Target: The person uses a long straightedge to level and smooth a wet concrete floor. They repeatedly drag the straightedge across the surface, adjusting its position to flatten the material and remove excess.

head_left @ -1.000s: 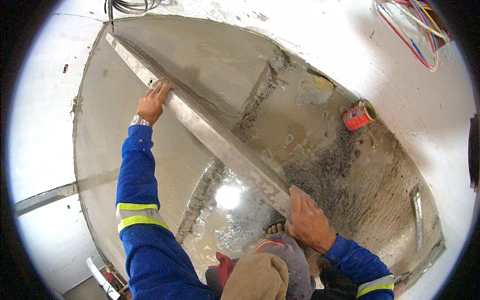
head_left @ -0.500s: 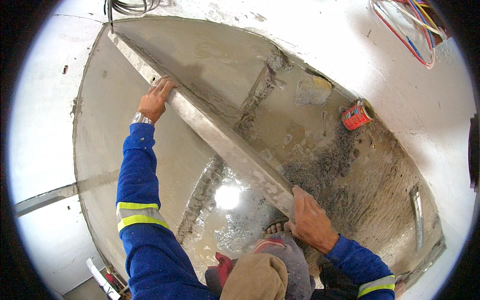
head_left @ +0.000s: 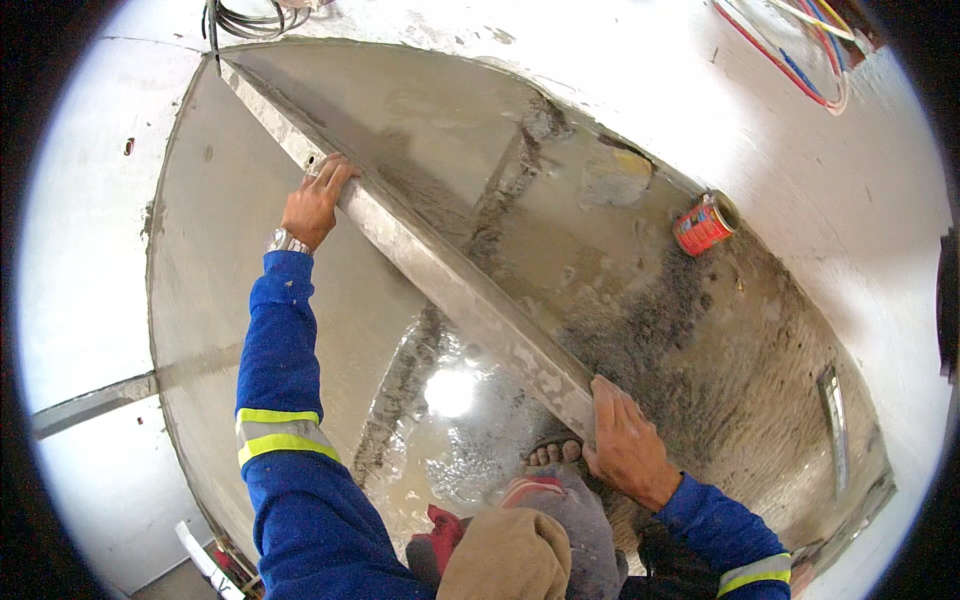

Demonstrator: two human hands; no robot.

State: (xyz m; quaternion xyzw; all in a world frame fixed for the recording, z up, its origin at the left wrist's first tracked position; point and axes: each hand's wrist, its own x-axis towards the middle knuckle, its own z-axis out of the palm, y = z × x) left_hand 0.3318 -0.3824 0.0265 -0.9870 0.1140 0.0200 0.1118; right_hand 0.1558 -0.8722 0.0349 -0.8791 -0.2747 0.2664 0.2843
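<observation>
A long straight screed bar, smeared with cement, lies diagonally across the wet grey floor from the far left corner to near my feet. Around its far half, my left hand is closed, fingers over the top edge beside a small hole. My right hand grips the near end, its fingers along the end of the bar. Left of the bar the cement looks smooth; on its right it is wet and rough, with a dark gritty patch.
A red tin can lies by the right wall, near a stone-like lump. A metal strip rests at the right edge. Black cable coils at the far left corner; coloured wires hang at upper right. My bare toes show below the bar.
The bar and both hands have shifted very slightly, with the near end a little further right and toward me. The grip of both hands is the same. The view has moved a little.
</observation>
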